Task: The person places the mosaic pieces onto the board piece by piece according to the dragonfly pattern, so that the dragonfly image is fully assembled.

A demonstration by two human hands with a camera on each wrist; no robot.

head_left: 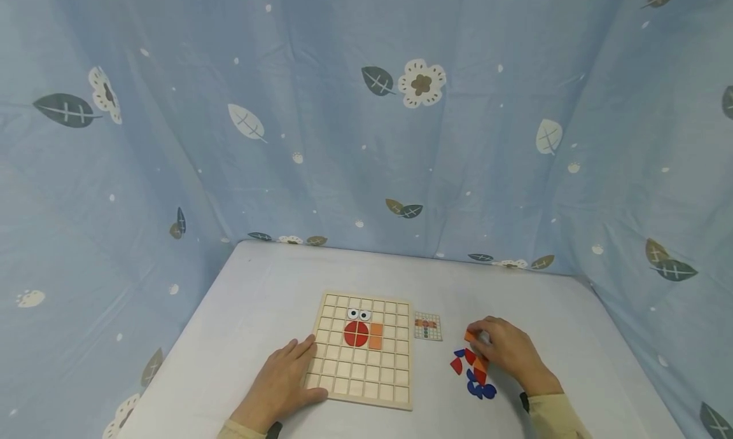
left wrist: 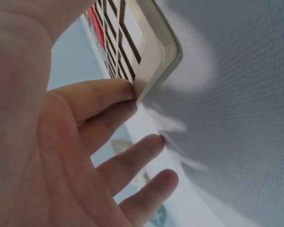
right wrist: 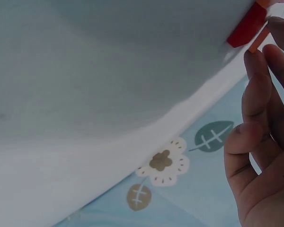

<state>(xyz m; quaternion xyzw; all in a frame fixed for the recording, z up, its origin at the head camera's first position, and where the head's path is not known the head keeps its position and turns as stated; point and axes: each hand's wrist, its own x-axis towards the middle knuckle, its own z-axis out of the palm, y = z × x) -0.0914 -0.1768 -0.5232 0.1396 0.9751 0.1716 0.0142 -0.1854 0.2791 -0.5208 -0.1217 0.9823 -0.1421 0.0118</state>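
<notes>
A wooden grid board (head_left: 363, 370) lies on the white table. It carries two eye pieces (head_left: 359, 313), a red circle (head_left: 356, 334) and an orange rectangle (head_left: 375, 336). My left hand (head_left: 284, 380) lies flat at the board's near left edge, with straight fingers (left wrist: 102, 97) touching the board's corner (left wrist: 157, 53). My right hand (head_left: 506, 352) is to the right of the board and pinches a small orange piece (head_left: 470, 335) at its fingertips (right wrist: 255, 71). Just below it is a loose pile of red, blue and orange pieces (head_left: 473, 374). A red piece (right wrist: 246, 29) shows beside the orange piece (right wrist: 258, 39).
A small pattern card (head_left: 427, 326) lies by the board's far right corner. Blue cloth with leaves and flowers (head_left: 412, 108) walls in the table on the back and both sides. The table's bare top (head_left: 275, 280) stretches behind the board.
</notes>
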